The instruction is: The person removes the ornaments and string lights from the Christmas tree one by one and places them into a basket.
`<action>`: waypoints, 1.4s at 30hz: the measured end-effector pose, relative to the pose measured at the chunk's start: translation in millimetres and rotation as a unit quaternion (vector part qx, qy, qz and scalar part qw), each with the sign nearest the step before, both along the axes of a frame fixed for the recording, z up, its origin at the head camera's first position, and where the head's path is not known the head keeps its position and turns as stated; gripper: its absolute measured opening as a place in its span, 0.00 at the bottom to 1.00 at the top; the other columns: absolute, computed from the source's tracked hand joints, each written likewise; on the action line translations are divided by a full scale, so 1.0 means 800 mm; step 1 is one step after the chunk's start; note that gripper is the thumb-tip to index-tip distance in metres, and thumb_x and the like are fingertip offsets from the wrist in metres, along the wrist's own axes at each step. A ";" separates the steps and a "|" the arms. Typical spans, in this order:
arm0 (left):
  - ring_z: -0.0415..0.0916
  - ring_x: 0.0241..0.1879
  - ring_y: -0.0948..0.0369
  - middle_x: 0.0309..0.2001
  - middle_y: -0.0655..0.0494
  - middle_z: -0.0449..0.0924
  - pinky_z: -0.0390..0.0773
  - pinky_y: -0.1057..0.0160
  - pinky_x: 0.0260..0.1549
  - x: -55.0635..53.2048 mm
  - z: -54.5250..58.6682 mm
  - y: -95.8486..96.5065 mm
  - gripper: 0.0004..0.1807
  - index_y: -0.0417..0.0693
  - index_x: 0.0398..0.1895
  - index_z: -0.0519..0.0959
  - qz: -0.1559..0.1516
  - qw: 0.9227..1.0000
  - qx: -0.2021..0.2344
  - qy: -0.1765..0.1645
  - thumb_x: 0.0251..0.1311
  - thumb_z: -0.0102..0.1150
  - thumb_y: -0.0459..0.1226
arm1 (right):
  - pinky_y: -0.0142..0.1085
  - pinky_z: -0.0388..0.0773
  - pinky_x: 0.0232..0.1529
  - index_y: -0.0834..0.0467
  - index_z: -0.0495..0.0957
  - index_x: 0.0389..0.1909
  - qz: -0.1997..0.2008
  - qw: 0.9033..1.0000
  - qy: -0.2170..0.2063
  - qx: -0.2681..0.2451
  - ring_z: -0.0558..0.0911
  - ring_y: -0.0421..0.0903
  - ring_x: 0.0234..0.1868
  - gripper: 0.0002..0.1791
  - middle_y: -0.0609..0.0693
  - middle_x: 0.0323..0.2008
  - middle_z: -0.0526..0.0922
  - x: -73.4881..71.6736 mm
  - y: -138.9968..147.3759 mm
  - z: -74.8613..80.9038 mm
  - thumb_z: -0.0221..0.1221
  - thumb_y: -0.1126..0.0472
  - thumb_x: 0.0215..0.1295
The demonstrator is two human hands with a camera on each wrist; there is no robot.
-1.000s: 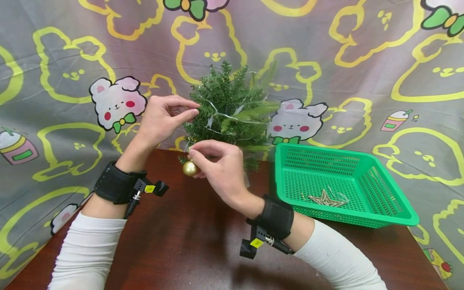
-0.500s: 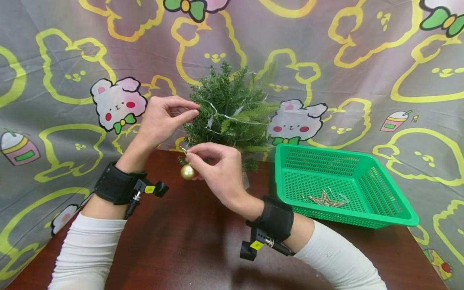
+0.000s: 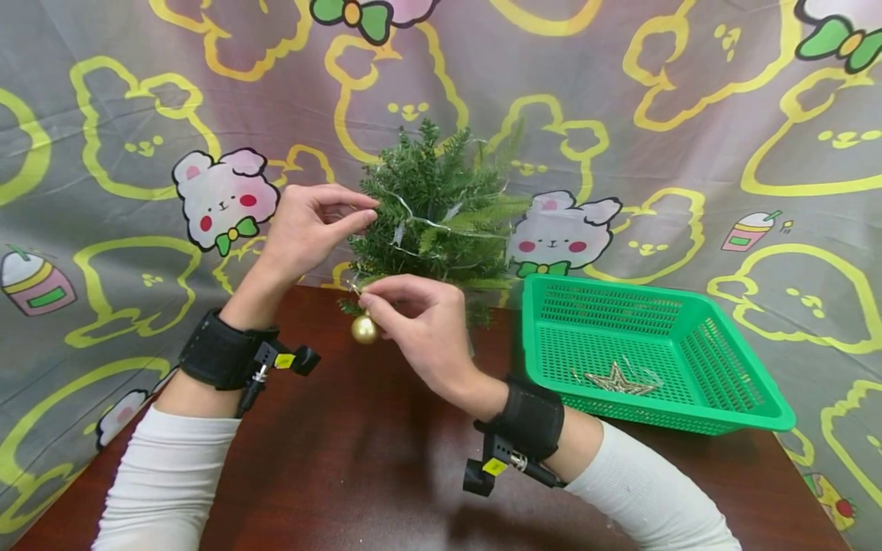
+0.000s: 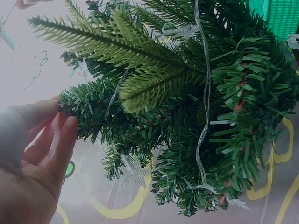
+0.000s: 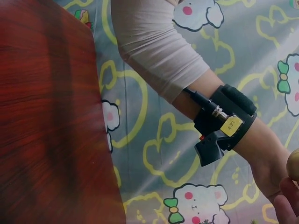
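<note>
A small artificial Christmas tree (image 3: 441, 191) stands at the back of the table, wound with a clear light string (image 4: 205, 93) that carries star-shaped pieces. At its left side, my left hand (image 3: 310, 229) pinches the tip of a branch (image 4: 88, 105) between thumb and fingers. Lower and to the right, my right hand (image 3: 430, 325) pinches a gold ball ornament (image 3: 364, 329) near its top, where a short loop or hook sticks out. The ball hangs in front of the lower branches, above the table. Only its edge and some fingertips show in the right wrist view.
A green plastic basket (image 3: 661, 417) sits to the right of the tree. Inside it lie a gold glitter star (image 3: 619, 379) and a few thin, clear pieces. Behind the dark red wooden table (image 3: 331, 474) hangs a grey patterned cloth (image 3: 276, 107).
The right hand has shifted slightly down and right from the branches, with the gold ball now hanging lower and its loop in view. The left hand keeps its place on the branch.
</note>
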State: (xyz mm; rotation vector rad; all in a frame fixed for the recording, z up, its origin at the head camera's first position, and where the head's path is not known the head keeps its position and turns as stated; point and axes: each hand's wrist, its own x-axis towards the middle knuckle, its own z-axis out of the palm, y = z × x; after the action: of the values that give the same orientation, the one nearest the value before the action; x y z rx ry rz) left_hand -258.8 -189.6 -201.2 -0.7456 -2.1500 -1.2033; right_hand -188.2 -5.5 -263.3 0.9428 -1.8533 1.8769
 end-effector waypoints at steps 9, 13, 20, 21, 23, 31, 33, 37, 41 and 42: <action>0.84 0.29 0.74 0.33 0.69 0.86 0.81 0.75 0.27 0.000 -0.001 0.000 0.08 0.42 0.42 0.88 -0.002 1.000 0.000 0.001 0.62 0.66 0.35 | 0.40 0.87 0.29 0.62 0.86 0.37 0.009 1.000 -0.012 0.002 0.85 0.38 0.27 0.05 0.57 0.34 0.88 0.004 0.007 -0.002 0.66 0.65 0.62; 0.84 0.29 0.74 0.33 0.68 0.86 0.81 0.75 0.29 0.001 0.000 0.000 0.08 0.42 0.42 0.88 -0.002 1.000 0.005 -0.004 0.62 0.66 0.34 | 0.41 0.87 0.29 0.63 0.86 0.37 0.014 1.000 -0.013 -0.001 0.86 0.38 0.28 0.05 0.58 0.34 0.88 0.006 0.011 -0.002 0.66 0.66 0.62; 0.84 0.29 0.75 0.35 0.55 0.88 0.81 0.76 0.28 0.003 0.000 0.001 0.09 0.42 0.42 0.88 0.000 1.000 0.006 -0.006 0.61 0.67 0.34 | 0.42 0.86 0.28 0.64 0.86 0.36 0.021 1.000 -0.003 -0.004 0.85 0.39 0.26 0.04 0.60 0.33 0.87 0.008 0.023 0.000 0.65 0.67 0.62; 0.84 0.29 0.75 0.36 0.54 0.88 0.80 0.76 0.28 0.003 0.000 0.000 0.09 0.42 0.42 0.88 0.000 1.000 0.006 -0.005 0.61 0.67 0.34 | 0.42 0.86 0.28 0.65 0.85 0.36 0.020 1.000 0.000 -0.002 0.85 0.40 0.26 0.04 0.60 0.33 0.87 0.008 0.025 0.001 0.65 0.67 0.62; 0.84 0.29 0.75 0.36 0.52 0.88 0.80 0.76 0.28 0.002 0.000 0.000 0.09 0.42 0.42 0.88 0.002 1.000 0.004 -0.004 0.61 0.67 0.34 | 0.42 0.86 0.28 0.64 0.85 0.36 0.016 1.000 0.008 0.004 0.84 0.42 0.24 0.04 0.59 0.33 0.87 0.010 0.030 0.003 0.65 0.67 0.63; 0.84 0.29 0.73 0.33 0.70 0.85 0.81 0.75 0.28 -0.001 -0.002 -0.002 0.09 0.43 0.42 0.88 0.005 1.000 0.001 0.000 0.62 0.66 0.36 | 0.38 0.84 0.28 0.63 0.86 0.36 0.000 0.999 0.043 0.026 0.83 0.44 0.23 0.04 0.56 0.32 0.87 0.016 0.050 0.008 0.65 0.67 0.63; 0.84 0.29 0.73 0.33 0.71 0.85 0.81 0.74 0.28 -0.001 -0.002 -0.002 0.09 0.43 0.42 0.88 0.005 1.000 0.002 -0.002 0.62 0.66 0.36 | 0.36 0.83 0.30 0.63 0.86 0.36 -0.006 0.998 0.048 0.027 0.84 0.42 0.26 0.03 0.55 0.32 0.87 0.017 0.055 0.009 0.65 0.68 0.62; 0.84 0.29 0.73 0.33 0.70 0.86 0.81 0.75 0.28 -0.001 -0.002 -0.003 0.10 0.42 0.43 0.88 0.006 1.000 0.004 -0.008 0.62 0.66 0.36 | 0.32 0.83 0.34 0.65 0.86 0.35 -0.018 0.998 0.063 0.025 0.85 0.39 0.30 0.03 0.56 0.32 0.88 0.019 0.066 0.010 0.65 0.70 0.61; 0.84 0.29 0.73 0.33 0.70 0.86 0.81 0.75 0.28 -0.001 -0.002 -0.003 0.10 0.42 0.43 0.88 0.008 1.000 0.006 -0.013 0.62 0.66 0.36 | 0.31 0.82 0.31 0.65 0.86 0.34 -0.024 0.996 0.079 0.019 0.85 0.38 0.29 0.04 0.57 0.32 0.88 0.021 0.081 0.012 0.65 0.72 0.59; 0.84 0.29 0.73 0.33 0.71 0.86 0.81 0.74 0.27 -0.001 -0.003 -0.003 0.10 0.43 0.43 0.88 0.008 1.000 0.007 -0.014 0.62 0.66 0.36 | 0.31 0.81 0.30 0.65 0.86 0.34 -0.026 0.996 0.084 0.019 0.84 0.38 0.28 0.04 0.57 0.32 0.88 0.021 0.085 0.012 0.65 0.72 0.59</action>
State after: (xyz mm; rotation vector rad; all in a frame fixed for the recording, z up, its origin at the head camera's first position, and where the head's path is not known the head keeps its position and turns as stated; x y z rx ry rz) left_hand -259.8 -192.0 -203.2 -0.7075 -2.1638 -1.2260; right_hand -171.3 62.7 -253.7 1.0201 -1.8028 1.6823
